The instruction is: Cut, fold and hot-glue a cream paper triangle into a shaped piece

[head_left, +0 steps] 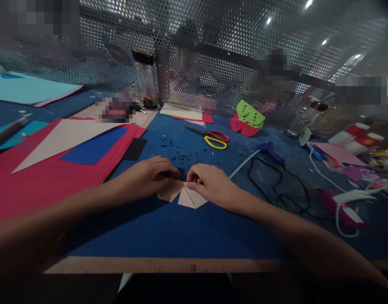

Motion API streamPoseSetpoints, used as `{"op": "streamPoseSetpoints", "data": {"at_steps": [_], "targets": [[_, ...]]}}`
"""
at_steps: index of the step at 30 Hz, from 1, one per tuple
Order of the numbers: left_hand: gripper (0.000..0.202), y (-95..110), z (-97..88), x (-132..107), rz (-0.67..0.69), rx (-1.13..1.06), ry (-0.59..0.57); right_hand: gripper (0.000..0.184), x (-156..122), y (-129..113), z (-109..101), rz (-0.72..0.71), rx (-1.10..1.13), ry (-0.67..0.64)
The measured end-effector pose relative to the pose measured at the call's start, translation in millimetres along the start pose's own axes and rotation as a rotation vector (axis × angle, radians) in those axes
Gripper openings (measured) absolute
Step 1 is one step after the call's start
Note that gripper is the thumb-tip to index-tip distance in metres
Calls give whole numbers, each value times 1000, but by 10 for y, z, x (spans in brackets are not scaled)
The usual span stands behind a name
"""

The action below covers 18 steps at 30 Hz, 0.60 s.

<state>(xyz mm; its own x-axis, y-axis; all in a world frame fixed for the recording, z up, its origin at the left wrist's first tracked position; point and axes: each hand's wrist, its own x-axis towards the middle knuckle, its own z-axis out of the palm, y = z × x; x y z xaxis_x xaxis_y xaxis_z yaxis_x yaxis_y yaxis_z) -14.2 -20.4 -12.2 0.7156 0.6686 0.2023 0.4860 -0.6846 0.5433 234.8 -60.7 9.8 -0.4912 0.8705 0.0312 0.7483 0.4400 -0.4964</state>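
Observation:
A small piece of folded cream paper (pixel 191 198) lies on the blue table in front of me, with creases fanning across it and a notch at its lower edge. Curled over its left part is my left hand (pixel 149 175), the thumb and fingertips gripping the paper's upper edge. My right hand (pixel 213 183) pinches the same paper near its middle, fingers bent inward. Both hands hide the paper's top edge. Small dark dots (pixel 183 158) are scattered just beyond the fingers, and a black paper rectangle (pixel 134 149) lies beside my left hand.
Scissors (pixel 217 139) with red and yellow handles lie farther back. Green and red cut-paper pieces (pixel 249 120) stand near the mesh wall (pixel 213 76). A blue glue gun (pixel 271 153) trails a black cord at right. Red sheets (pixel 86 185) cover the left; a jar (pixel 145 80) stands behind.

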Motion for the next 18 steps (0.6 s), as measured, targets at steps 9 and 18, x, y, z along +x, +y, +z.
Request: {"op": "streamPoseSetpoints", "data": {"at_steps": [9, 18], "targets": [[28, 117, -108, 126, -303, -213, -173, 3, 13, 80, -105, -200, -66, 216], [34, 119, -234, 107, -359, -377, -95, 11, -247, 12, -128, -375, -211, 249]]}}
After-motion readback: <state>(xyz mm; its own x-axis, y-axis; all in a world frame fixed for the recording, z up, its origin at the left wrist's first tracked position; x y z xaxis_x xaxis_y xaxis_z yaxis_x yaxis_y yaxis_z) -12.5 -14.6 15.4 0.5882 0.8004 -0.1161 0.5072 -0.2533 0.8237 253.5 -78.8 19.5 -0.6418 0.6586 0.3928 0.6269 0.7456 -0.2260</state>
